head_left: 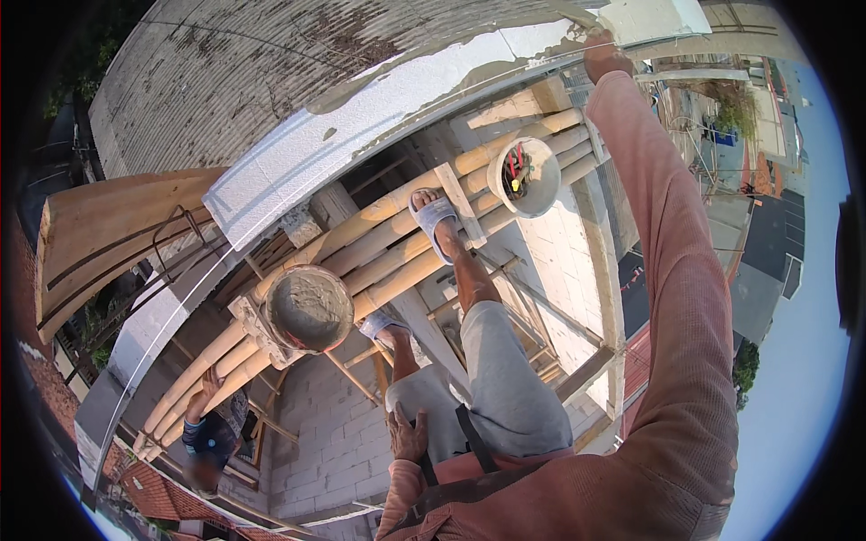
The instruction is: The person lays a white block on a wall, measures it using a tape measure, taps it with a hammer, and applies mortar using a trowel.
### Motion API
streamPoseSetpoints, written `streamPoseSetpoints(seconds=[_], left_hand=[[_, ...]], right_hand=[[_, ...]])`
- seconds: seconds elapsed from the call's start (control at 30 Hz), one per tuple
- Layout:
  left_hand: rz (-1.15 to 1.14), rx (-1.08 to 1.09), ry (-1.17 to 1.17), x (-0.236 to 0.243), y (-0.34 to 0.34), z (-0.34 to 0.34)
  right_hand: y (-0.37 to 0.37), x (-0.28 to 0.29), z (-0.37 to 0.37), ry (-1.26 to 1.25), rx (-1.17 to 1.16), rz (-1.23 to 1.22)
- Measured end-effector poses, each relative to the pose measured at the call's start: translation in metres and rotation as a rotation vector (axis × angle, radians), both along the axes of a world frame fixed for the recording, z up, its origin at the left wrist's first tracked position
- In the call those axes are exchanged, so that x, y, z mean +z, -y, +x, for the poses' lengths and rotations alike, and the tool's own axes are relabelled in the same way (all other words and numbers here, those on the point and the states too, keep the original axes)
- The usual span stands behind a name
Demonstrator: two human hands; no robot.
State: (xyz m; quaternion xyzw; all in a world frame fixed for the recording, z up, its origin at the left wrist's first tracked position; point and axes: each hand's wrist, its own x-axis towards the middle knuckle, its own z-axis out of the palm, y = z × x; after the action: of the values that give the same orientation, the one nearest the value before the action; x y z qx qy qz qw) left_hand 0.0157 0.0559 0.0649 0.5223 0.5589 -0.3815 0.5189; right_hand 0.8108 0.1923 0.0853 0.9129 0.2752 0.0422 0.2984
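Flanking hands (408,435), mortar bucket (308,308) ahead.

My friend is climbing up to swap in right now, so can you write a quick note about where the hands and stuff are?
Left hand: resting flat on the left thigh, holding nothing.
Right hand: stretched up, touching the top edge of the white plastered wall; grip hidden.
Round bucket of grey mortar: on the bamboo pole scaffold, left of the feet.
White bucket of small tools: further along the poles.
Done: part of the wall looks plastered.
Left: mortar still in bucket.
Another person stands below.
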Motion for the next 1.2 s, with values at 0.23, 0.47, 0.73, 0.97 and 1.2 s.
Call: streamPoseSetpoints(seconds=[0.23,0.47,0.73,0.97,1.2], left_hand=[[-0.006,0.007,-0.008,0.004,0.002,-0.001],[0.047,0.015,-0.044,0.002,0.004,-0.026],[0.021,0.045,-0.019,0.010,0.006,-0.041],[0.021,0.066,0.022,0.016,0.018,-0.032],[0.033,0.133,-0.051,0.015,0.014,-0.052]], right_hand=[[0.054,0.048,-0.099,-0.060,-0.074,0.199],[0.116,0.070,-0.335,-0.515,0.034,0.927],[0.065,-0.011,-0.528,-1.507,-0.306,0.478],[-0.003,-0.295,-0.647,-1.262,0.593,-0.207],[-0.006,-0.160,-0.604,-1.845,-0.221,0.196]])
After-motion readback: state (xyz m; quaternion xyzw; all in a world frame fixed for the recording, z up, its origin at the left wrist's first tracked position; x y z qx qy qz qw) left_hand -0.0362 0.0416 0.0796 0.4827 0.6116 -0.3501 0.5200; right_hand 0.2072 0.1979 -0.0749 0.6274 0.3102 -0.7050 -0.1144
